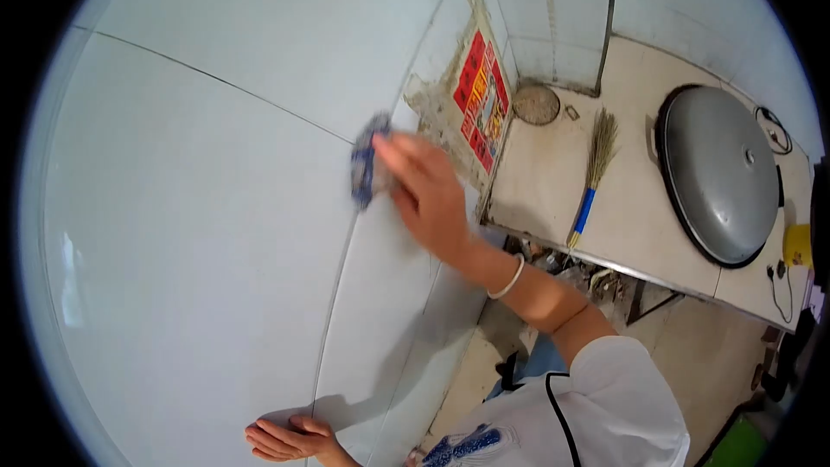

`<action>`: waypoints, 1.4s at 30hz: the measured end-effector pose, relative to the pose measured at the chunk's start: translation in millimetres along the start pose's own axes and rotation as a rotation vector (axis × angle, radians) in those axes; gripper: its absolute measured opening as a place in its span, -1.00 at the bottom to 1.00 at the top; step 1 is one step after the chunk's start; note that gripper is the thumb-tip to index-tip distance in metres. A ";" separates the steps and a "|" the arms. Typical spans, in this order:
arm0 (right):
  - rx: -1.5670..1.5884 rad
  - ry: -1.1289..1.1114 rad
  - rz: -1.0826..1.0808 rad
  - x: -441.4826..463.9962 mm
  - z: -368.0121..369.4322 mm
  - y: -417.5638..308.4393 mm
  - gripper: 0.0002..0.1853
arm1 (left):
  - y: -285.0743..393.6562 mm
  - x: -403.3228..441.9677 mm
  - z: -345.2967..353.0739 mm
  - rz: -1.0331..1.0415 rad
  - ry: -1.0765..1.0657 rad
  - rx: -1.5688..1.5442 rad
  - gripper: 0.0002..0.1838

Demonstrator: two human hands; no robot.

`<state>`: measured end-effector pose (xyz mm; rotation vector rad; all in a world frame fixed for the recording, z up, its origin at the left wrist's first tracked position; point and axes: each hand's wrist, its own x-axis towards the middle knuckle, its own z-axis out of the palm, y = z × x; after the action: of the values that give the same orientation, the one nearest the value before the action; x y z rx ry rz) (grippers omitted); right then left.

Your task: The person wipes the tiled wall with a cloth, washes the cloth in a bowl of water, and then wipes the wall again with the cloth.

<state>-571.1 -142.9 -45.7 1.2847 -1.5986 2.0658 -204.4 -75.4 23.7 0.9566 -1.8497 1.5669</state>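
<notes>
My right hand (424, 186), with a pale bracelet on its wrist, is closed on a crumpled blue and grey cloth (372, 164). The cloth is pressed against the white tiled wall (207, 207), over a joint between tiles, and looks slightly blurred. Lower down, my left hand (290, 438) lies on the same wall with its fingers stretched out and holds nothing. A red and yellow printed sticker (482, 102) is on the wall to the right of the cloth.
A tiled counter (540, 169) on the right bears a short broom (596, 164) with a blue handle, a round mat (536, 105), a large domed metal lid (722, 173) and cables (782, 290). Debris (575, 272) shows below its edge. A yellow container (797, 245) stands far right.
</notes>
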 end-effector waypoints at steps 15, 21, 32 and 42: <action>-0.491 0.072 0.360 251.6 -15.7 205.7 -0.54 | -5.6 -7.6 -6.1 0.037 -0.110 0.032 -0.46; -0.106 0.001 -0.262 149.1 -11.6 78.2 -0.49 | -0.3 -3.3 -4.9 0.026 -0.080 0.029 -0.46; -0.095 0.104 -0.117 192.8 -20.2 158.2 -0.52 | -1.9 -8.0 -5.3 0.022 -0.094 0.020 -0.46; -0.616 0.240 -0.069 317.0 -21.3 281.6 -0.69 | -2.4 -27.0 -4.9 0.019 -0.118 0.080 -0.29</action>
<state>-948.7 -331.1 1.4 0.8247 -1.8326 1.4362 -186.2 -65.9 5.2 1.0920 -1.8924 1.6384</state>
